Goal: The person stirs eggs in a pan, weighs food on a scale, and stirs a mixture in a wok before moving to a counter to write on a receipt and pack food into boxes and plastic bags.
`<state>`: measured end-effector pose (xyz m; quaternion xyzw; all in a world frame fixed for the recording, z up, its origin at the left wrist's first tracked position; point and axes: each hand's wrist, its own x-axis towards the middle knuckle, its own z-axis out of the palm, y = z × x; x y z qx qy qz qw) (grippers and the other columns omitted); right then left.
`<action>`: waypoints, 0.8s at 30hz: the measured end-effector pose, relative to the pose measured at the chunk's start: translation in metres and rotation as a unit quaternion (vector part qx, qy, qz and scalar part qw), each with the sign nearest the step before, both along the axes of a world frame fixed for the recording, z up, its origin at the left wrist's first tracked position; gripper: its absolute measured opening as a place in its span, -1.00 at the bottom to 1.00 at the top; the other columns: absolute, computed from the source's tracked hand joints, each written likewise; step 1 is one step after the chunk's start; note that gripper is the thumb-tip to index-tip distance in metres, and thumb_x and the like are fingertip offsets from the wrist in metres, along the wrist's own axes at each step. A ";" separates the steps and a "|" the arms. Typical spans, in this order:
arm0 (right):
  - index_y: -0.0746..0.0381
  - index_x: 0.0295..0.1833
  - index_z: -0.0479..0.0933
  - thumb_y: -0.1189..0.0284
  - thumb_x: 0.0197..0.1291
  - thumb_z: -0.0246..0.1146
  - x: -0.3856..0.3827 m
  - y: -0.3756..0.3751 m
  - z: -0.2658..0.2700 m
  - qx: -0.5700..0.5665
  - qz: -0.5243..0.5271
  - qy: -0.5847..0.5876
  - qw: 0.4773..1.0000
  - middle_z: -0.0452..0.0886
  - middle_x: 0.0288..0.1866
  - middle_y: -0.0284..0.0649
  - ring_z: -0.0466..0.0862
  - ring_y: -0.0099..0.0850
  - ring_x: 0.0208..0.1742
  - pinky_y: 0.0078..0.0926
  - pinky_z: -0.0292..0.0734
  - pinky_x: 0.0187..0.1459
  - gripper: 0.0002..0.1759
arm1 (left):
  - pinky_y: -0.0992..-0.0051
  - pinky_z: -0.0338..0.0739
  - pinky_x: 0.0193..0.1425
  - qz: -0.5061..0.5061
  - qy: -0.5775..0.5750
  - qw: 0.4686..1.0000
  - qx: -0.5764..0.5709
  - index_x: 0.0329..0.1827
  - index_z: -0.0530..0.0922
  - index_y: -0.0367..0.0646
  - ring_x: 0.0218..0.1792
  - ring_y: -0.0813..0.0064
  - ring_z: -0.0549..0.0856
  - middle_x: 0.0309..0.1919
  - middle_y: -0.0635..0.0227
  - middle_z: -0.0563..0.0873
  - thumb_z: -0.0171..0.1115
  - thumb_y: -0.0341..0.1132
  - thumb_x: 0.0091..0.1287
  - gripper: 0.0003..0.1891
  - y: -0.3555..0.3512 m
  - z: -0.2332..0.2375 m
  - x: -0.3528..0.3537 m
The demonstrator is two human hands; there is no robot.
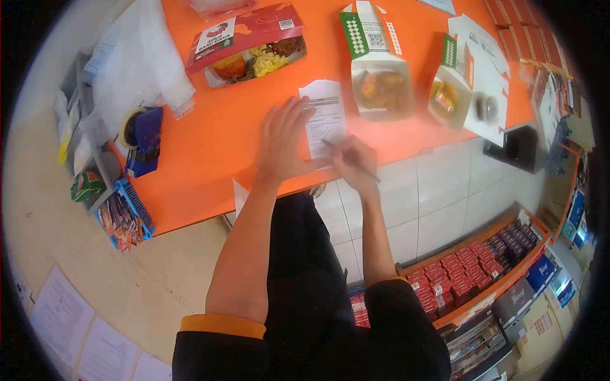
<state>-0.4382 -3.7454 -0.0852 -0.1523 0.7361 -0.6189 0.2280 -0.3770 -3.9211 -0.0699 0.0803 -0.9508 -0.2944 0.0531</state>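
Note:
A white printed receipt (325, 114) lies on the orange table (216, 146) near its front edge. My left hand (284, 136) rests flat with fingers stretched out, its fingertips at the receipt's left side. In my right hand (356, 162) is a dark pen (370, 173), closed in my fingers, with its tip over the lower part of the paper. Beyond the receipt stands an opened white-and-green food box (381, 95) with brown pieces inside. Farther left, a red food box (244, 44) shows rice, noodles and other food through its open side.
A smaller green-and-white box (448, 95) stands at right beside a small lidded cup (488, 109) on white card. Clear plastic bags (143, 57) and a blue tape dispenser (146, 140) are at left. Red packets (457, 273) fill a tray lower right.

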 end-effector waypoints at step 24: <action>0.31 -0.43 0.48 0.64 -0.05 0.28 0.010 -0.002 -0.008 -0.045 -0.038 0.024 0.998 0.53 -0.53 -0.34 0.45 -0.74 -0.54 -0.74 0.36 -0.51 -0.90 | 0.06 -0.05 0.46 -0.006 -0.012 1.000 -0.003 0.26 0.37 -0.08 0.45 0.31 0.17 0.38 0.32 0.30 0.43 0.21 -0.19 -0.07 -0.001 0.004 -0.001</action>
